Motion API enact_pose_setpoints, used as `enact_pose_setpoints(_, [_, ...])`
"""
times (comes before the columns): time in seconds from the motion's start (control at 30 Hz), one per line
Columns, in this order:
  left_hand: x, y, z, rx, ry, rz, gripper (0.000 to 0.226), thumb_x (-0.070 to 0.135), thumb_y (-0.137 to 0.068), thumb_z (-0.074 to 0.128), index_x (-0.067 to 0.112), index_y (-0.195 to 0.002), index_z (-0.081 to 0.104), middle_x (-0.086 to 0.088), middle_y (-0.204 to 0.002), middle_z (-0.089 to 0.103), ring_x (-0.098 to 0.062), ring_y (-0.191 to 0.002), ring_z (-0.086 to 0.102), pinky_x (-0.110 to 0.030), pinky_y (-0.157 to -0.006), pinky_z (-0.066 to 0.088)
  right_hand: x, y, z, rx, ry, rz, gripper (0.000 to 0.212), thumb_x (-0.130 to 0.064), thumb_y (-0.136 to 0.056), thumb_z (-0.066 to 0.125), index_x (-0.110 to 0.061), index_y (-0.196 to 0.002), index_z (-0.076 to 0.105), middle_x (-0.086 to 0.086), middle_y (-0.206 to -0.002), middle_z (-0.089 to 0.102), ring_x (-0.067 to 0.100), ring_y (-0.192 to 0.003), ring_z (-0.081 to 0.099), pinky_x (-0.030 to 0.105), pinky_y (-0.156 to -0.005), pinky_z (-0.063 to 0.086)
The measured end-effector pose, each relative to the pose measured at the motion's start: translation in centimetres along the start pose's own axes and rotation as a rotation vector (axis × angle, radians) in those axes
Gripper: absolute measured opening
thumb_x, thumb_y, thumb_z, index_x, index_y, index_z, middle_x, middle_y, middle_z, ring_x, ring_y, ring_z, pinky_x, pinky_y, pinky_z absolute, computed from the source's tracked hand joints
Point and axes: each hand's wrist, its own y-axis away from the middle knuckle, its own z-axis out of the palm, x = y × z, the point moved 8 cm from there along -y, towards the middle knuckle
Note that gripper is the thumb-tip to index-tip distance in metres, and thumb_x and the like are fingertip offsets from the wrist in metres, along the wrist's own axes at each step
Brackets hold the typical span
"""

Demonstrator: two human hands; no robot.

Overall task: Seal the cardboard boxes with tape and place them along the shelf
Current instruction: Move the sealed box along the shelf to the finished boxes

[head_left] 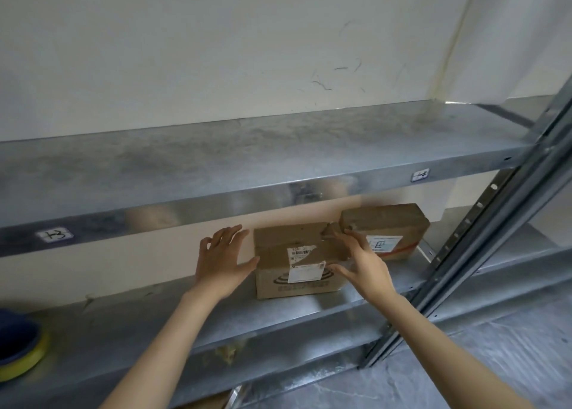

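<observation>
A labelled cardboard box (297,263) sits on the middle metal shelf (154,325), just left of a second box (387,229) that stands nearer the wall. The left hand (221,258) is spread flat at its left side, thumb touching the corner, and the right hand (362,261) lies with straight fingers against its right edge, neither gripping. A blue-and-yellow round object (21,349) rests far left on the same shelf.
</observation>
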Motion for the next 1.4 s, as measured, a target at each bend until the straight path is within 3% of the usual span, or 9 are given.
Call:
enact_pose_setpoints(0.13, [0.8, 0.3, 0.1, -0.009, -0.011, -0.045, 0.065, 0.063, -0.094, 0.041, 0.03, -0.15, 0.034, 0.012, -0.161, 0.023, -0.013, -0.147, 0.018, -0.04, -0.115, 0.015, -0.3, -0.1, -0.2, -0.055, 0.05, -0.093, 0.058, -0.044, -0.086, 0.07, -0.031, -0.138, 0.048, -0.01, -0.149, 0.037, 0.006, -0.069, 0.06, 0.037, -0.071, 0.057])
enact_pose_setpoints(0.4, [1.0, 2.2, 0.0, 0.01, -0.028, -0.102, 0.065, 0.063, -0.093, 0.044, 0.03, -0.149, 0.036, 0.01, -0.159, 0.028, -0.015, -0.147, 0.023, -0.04, -0.114, 0.018, -0.2, -0.8, 1.0, -0.089, 0.063, -0.149, 0.058, -0.036, -0.083, 0.074, -0.028, -0.135, 0.05, -0.006, -0.146, 0.039, 0.02, -0.111, 0.06, 0.037, -0.076, 0.054])
enact_pose_setpoints(0.6, [2.0, 3.5, -0.7, 0.065, -0.05, -0.089, 0.063, 0.059, -0.092, 0.052, 0.025, -0.144, 0.046, 0.004, -0.154, 0.04, -0.019, -0.143, 0.034, -0.043, -0.11, 0.027, 0.8, -0.9, 0.5, -0.084, -0.006, -0.163, 0.055, -0.024, -0.083, 0.076, -0.023, -0.133, 0.054, -0.003, -0.143, 0.043, 0.024, -0.116, 0.057, 0.039, -0.081, 0.055])
enact_pose_setpoints(0.9, [1.9, 4.7, -1.8, 0.061, -0.101, -0.112, 0.064, 0.061, -0.093, 0.048, 0.028, -0.147, 0.041, 0.006, -0.156, 0.036, -0.018, -0.144, 0.031, -0.043, -0.111, 0.028, 1.4, -0.5, -0.6, -0.043, 0.124, -0.171, 0.055, -0.031, -0.084, 0.073, -0.027, -0.135, 0.052, -0.005, -0.142, 0.044, 0.021, -0.12, 0.053, 0.038, -0.076, 0.056])
enact_pose_setpoints(1.1, [1.6, 5.8, -2.4, 0.073, -0.108, -0.13, 0.063, 0.061, -0.092, 0.048, 0.029, -0.146, 0.042, 0.006, -0.156, 0.037, -0.018, -0.143, 0.032, -0.044, -0.11, 0.029, 0.5, 0.0, -1.1, -0.008, 0.15, -0.231, 0.059, -0.036, -0.083, 0.075, -0.026, -0.137, 0.053, -0.001, -0.136, 0.052, 0.024, -0.123, 0.05, 0.039, -0.097, 0.047])
enact_pose_setpoints(1.4, [1.2, 8.3, -4.1, 0.145, -0.082, -0.16, 0.061, 0.059, -0.092, 0.051, 0.028, -0.144, 0.046, 0.005, -0.152, 0.043, -0.018, -0.139, 0.036, -0.042, -0.106, 0.027, -1.4, -0.4, -1.8, -0.008, 0.177, -0.221, 0.055, -0.048, -0.092, 0.06, -0.027, -0.141, 0.049, -0.001, -0.146, 0.045, 0.025, -0.136, 0.039, 0.044, -0.106, 0.04])
